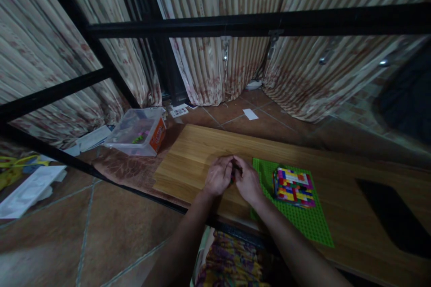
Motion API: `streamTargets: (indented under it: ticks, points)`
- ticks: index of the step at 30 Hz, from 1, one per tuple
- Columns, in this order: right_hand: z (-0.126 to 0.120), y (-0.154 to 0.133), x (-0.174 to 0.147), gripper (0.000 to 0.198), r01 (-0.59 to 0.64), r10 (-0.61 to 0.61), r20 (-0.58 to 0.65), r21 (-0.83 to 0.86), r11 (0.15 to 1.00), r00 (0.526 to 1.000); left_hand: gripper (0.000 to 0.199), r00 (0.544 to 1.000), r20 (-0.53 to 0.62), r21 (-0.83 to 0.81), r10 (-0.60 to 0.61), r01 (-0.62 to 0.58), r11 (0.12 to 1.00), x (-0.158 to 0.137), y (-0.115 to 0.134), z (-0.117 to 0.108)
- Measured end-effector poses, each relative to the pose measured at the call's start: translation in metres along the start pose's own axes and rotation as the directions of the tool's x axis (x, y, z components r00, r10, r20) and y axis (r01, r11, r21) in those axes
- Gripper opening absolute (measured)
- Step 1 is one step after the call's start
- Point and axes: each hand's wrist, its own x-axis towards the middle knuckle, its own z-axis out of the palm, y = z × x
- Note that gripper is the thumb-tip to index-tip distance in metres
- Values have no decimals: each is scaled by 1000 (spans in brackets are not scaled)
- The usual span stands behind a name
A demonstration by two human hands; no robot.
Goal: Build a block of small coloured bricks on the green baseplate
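- Here's the left forearm (188,228), bare, running up from the bottom edge and slanting rightward to mid-frame
- Right forearm (286,237), bare too, angling in from the lower right
- Left hand (218,176) just below centre, back turned up, fingers curled inward
- Right hand (248,181) close beside it, fingers bent, the two meeting at the fingertips
- How tightly they close, can't call it: the curled hands hide that

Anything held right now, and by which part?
The left hand and right hand meet around a small, mostly hidden piece; where it is gripped, and by which hand, can't be told.
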Motion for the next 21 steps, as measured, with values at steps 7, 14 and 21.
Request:
streamTargets:
  ticks: [7, 14, 21]
  points:
    - [-15, 3, -8, 54, 10, 0, 63, -158, 987, 998, 39, 978, -123, -45, -169, 165, 985, -5, 11, 9]
    - [-17, -6, 0, 51, -59, 68, 36, -204, 977, 997, 39, 948, -244, -12, -206, 210, 978, -8, 19, 19]
    - [-14, -4, 1, 43, -115, 115, -5, -113, 987, 993, 38, 929, -290, -10, -231, 238, 971, -9, 21, 22]
